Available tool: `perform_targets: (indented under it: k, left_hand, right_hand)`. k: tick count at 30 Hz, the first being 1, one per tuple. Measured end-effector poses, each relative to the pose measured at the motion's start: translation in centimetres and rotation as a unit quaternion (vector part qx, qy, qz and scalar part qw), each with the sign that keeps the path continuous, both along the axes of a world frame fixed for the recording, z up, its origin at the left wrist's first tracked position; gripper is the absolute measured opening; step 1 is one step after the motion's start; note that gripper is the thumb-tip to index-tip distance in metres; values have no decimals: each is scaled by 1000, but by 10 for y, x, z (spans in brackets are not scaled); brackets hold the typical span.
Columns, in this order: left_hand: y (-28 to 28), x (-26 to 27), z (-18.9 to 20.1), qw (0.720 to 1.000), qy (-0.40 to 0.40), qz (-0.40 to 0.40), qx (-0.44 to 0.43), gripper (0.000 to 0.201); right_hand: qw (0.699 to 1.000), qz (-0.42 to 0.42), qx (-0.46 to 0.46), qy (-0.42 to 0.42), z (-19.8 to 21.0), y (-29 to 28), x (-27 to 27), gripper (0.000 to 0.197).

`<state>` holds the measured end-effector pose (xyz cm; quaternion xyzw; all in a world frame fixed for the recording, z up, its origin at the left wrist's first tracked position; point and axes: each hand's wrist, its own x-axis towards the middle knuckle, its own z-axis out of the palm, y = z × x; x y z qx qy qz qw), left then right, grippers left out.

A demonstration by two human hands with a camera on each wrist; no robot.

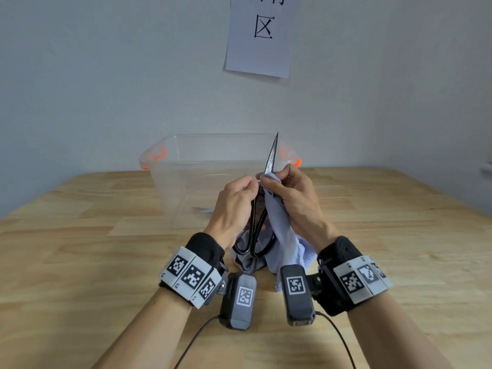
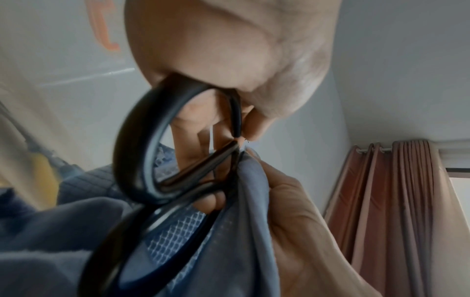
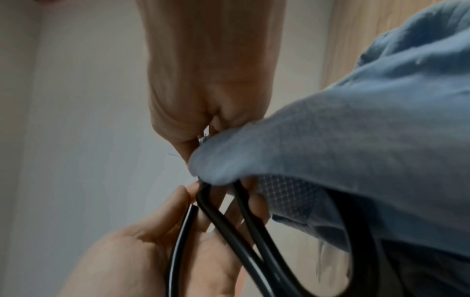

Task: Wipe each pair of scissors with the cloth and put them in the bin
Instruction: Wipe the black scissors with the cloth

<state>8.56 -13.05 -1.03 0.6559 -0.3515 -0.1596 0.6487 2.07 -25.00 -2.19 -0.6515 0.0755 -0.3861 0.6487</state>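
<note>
A pair of black-handled scissors [image 1: 271, 158] stands upright over the wooden table, blade tip pointing up in front of the clear plastic bin [image 1: 170, 182] with orange handle clips. My left hand [image 1: 247, 186] grips the scissors just below the pivot; the handle loops [image 2: 132, 144] hang under it. My right hand [image 1: 269, 179] pinches a blue-grey cloth [image 1: 279, 222] round the base of the blade. The rest of the cloth [image 3: 356, 130] drapes down to the table behind the loops [image 3: 229, 227]. The lower blade is hidden by cloth and fingers.
The bin stands at the back of the table [image 1: 93, 262], close to the wall. A faint dark shape [image 1: 202, 209] lies on its floor. A paper sheet [image 1: 261, 35] hangs on the wall above. Curtains [image 2: 394, 201] show in the left wrist view.
</note>
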Motion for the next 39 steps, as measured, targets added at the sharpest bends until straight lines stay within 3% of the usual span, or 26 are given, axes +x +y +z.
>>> perform_targets:
  k: [3, 11, 17, 22, 27, 30, 35, 39]
  left_hand:
    - [2, 1, 3, 999, 32, -16, -11, 28]
    - [1, 3, 0, 999, 40, -28, -19, 29]
    - [-4, 4, -5, 1000, -9, -20, -6, 32]
    - [-6, 4, -6, 997, -75, 24, 3, 35]
    - [-6, 6, -8, 996, -85, 36, 12, 33]
    - [-5, 4, -7, 997, -70, 29, 4, 33]
    - [-3, 4, -3, 1000, 25, -8, -17, 31]
    - [-2, 5, -3, 999, 43, -16, -15, 29]
  right_hand:
    - [999, 32, 21, 1, -7, -5, 0, 27]
    - [996, 7, 87, 9, -3, -8, -6, 27]
    - [993, -112, 27, 6, 1, 0, 4, 29]
    - [997, -81, 7, -1, 2, 4, 4, 29]
    - [998, -55, -25, 15, 1, 6, 1, 27]
    - [999, -31, -22, 5, -1, 3, -1, 29]
    - [1000, -7, 5, -2, -7, -5, -1, 29]
    - [999, 7, 32, 9, -8, -8, -3, 25]
